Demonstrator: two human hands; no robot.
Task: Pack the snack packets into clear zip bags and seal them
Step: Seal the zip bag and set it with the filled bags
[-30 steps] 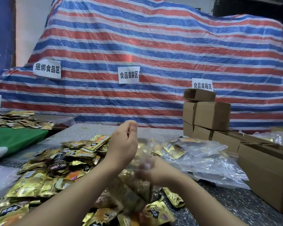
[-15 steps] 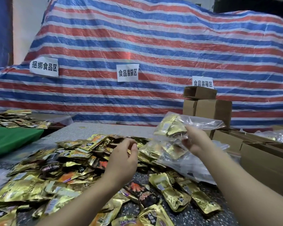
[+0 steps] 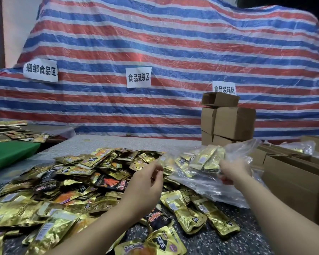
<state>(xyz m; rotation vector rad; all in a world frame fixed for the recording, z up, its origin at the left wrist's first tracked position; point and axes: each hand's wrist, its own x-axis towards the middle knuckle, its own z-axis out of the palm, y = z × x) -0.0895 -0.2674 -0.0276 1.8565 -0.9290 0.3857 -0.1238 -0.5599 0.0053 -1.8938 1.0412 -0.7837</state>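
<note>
The right hand [image 3: 232, 171] grips a clear zip bag [image 3: 215, 159], fingers curled round its near edge, and holds it up off the table. Inside the bag sit several gold packets [image 3: 204, 159]; how many cannot be told. The bag's far end [image 3: 245, 148] is loose plastic, standing open and crumpled; whether the zip is closed cannot be told.

The left hand [image 3: 145, 183] hangs just left of the bag with thumb and fingers loosely curled and a little apart, holding nothing that shows. Its fingertips [image 3: 157, 169] are near the bag's left corner; contact cannot be told.

Under the held bag lies a pile of clear bags [image 3: 206, 183], some with packets in them. A broad heap of loose gold and black packets [image 3: 72, 181] covers the speckled table [image 3: 129, 142] to the left and front, and 2 gold ones [image 3: 184, 212] lie between the forearms.

To the right stand open cartons [image 3: 293, 181], and behind the bag a stack of smaller boxes [image 3: 228, 122]. A striped tarp [image 3: 173, 43] with 3 white signs [image 3: 138, 77] hangs behind. At far left, more packets [image 3: 9, 131] lie beside a green cloth [image 3: 9, 153].
</note>
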